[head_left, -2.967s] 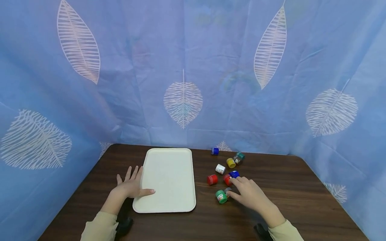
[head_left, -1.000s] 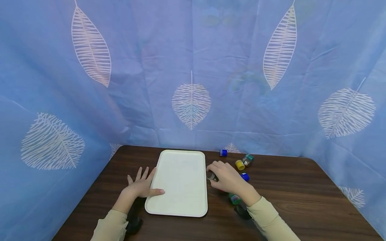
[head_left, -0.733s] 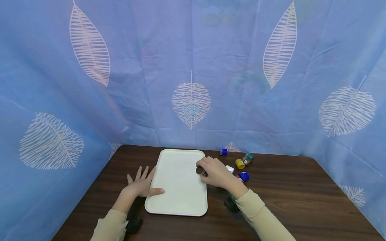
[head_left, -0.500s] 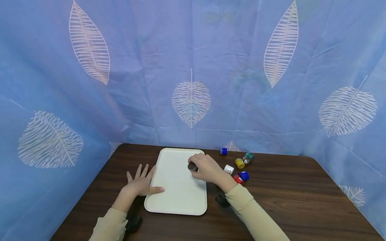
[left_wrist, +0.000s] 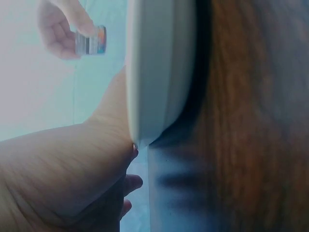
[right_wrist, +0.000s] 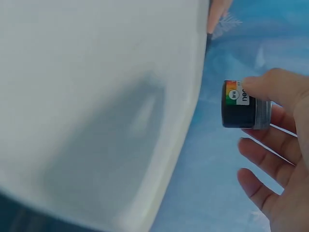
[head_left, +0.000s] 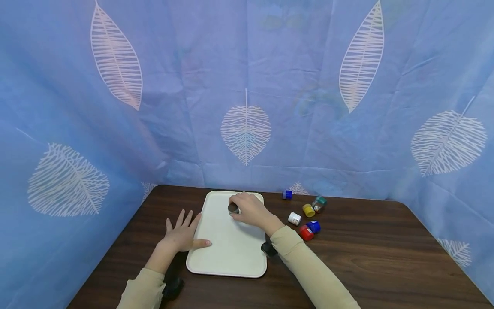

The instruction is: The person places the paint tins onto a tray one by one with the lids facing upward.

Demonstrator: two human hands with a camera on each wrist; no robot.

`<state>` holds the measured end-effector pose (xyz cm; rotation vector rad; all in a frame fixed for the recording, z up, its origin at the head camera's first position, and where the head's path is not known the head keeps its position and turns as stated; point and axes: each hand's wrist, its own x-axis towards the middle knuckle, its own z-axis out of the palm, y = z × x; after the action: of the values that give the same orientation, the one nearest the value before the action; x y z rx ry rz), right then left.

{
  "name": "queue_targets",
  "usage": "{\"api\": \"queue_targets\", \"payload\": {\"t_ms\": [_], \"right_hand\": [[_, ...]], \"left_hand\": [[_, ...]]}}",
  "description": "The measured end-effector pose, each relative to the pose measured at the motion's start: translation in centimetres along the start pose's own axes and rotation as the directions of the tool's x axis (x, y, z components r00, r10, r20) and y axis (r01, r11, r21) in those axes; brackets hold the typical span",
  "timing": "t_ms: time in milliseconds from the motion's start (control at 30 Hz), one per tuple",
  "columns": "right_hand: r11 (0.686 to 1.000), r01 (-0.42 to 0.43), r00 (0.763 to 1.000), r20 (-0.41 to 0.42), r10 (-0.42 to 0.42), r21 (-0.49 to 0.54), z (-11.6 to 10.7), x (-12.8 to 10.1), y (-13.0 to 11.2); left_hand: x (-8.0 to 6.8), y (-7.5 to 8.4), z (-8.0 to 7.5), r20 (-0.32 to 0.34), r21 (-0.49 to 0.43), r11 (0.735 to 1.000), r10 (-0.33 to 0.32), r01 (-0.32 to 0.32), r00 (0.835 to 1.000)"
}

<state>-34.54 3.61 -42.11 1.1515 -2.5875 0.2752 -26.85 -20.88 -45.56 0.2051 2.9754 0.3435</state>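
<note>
My right hand (head_left: 240,207) pinches a small dark paint jar (head_left: 233,209) just above the far end of the white tray (head_left: 231,253). In the right wrist view the thumb and fingers (right_wrist: 263,89) hold the black jar (right_wrist: 239,112) by its cap end, clear of the tray (right_wrist: 96,96). My left hand (head_left: 182,234) lies flat on the table beside the tray's left edge, thumb on the rim. The left wrist view shows that rim (left_wrist: 154,72) against my thumb, with the held jar (left_wrist: 90,40) beyond.
Loose paint jars lie right of the tray: blue (head_left: 287,194), teal (head_left: 318,203), yellow (head_left: 308,210), white (head_left: 294,218), red (head_left: 306,233) and another blue (head_left: 314,226). The dark wooden table (head_left: 366,257) is walled by a blue leaf-print cloth (head_left: 247,86).
My right hand picked the dark jar from the cluster and carried it left and away over the tray's far end. The left hand stayed put.
</note>
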Motion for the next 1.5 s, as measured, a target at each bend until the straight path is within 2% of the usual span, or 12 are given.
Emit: {"api": "queue_targets", "payload": {"t_ms": [133,367,700,1100,1300,1500], "right_hand": [[0.999,-0.013,1.000,0.006,0.013,0.029,1.1,1.3,0.1],[0.993,-0.102,0.994,0.058,0.098,0.066,2.8,3.8,0.4],[0.981,-0.181,0.982,0.067,0.176,0.073,4.3,6.3,0.4],[0.937,-0.322,0.945,0.105,0.310,0.134,5.9,7.5,0.7],[0.927,-0.358,0.931,0.127,0.343,0.113,6.2,7.8,0.8],[0.923,-0.366,0.927,0.131,0.351,0.117,6.6,8.0,0.4]], "left_hand": [[-0.1,0.0,0.1,0.000,0.001,1.000,-0.010,0.010,1.000],[0.1,-0.1,0.3,0.024,0.008,1.000,-0.019,0.019,1.000],[0.2,-0.1,0.2,0.007,0.021,1.000,-0.011,0.011,1.000],[0.3,-0.1,0.3,0.007,0.006,1.000,-0.010,0.010,1.000],[0.5,-0.1,0.4,0.013,0.005,1.000,-0.015,0.015,1.000],[0.3,-0.2,0.4,0.018,-0.005,1.000,-0.029,0.029,0.999]]}}
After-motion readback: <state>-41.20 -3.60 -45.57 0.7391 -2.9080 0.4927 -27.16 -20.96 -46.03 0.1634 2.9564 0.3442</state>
